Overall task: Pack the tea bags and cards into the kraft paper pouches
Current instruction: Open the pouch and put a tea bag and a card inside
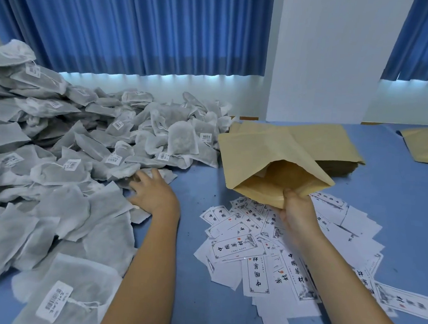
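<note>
A big heap of grey-white tea bags (58, 152) with barcode tags covers the left half of the blue table. My left hand (151, 193) lies on the heap's right edge, fingers spread over a tea bag, gripping nothing. My right hand (297, 212) grips the lower lip of a kraft paper pouch (265, 160), held tilted with its mouth open toward me; something pale shows inside. Under that hand lie several white printed cards (257, 259), scattered loosely.
A flat stack of kraft pouches (334, 144) lies behind the held one, and another pouch (426, 147) sits at the far right edge. Blue curtains and a white wall stand behind the blue table (195, 198).
</note>
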`<action>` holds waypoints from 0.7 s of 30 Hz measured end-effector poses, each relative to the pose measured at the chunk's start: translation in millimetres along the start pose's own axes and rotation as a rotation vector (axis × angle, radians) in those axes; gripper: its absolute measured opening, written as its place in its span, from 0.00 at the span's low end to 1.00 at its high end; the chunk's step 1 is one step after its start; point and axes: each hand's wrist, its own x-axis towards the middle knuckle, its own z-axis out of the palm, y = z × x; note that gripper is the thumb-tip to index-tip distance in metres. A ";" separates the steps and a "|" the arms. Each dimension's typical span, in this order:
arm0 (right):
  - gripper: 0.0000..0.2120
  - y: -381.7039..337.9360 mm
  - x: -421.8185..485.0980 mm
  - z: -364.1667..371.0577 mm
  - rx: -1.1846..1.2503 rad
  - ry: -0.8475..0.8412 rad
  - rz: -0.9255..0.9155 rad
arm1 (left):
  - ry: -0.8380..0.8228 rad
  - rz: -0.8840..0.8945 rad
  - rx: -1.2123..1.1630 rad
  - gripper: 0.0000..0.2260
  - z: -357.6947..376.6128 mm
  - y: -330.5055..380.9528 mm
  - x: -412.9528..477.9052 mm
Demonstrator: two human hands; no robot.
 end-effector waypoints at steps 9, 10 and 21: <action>0.09 -6.9 -4.1 -6.3 0.241 -0.035 0.027 | 0.049 0.586 -0.665 0.10 -21.8 23.3 -41.7; 0.10 -7.7 -5.2 -8.8 0.265 -0.034 0.040 | 0.036 0.650 -0.794 0.06 -24.0 25.8 -48.2; 0.12 -17.7 -10.8 -13.7 0.307 -0.062 -0.063 | 0.000 0.871 -0.375 0.16 13.1 24.7 -36.1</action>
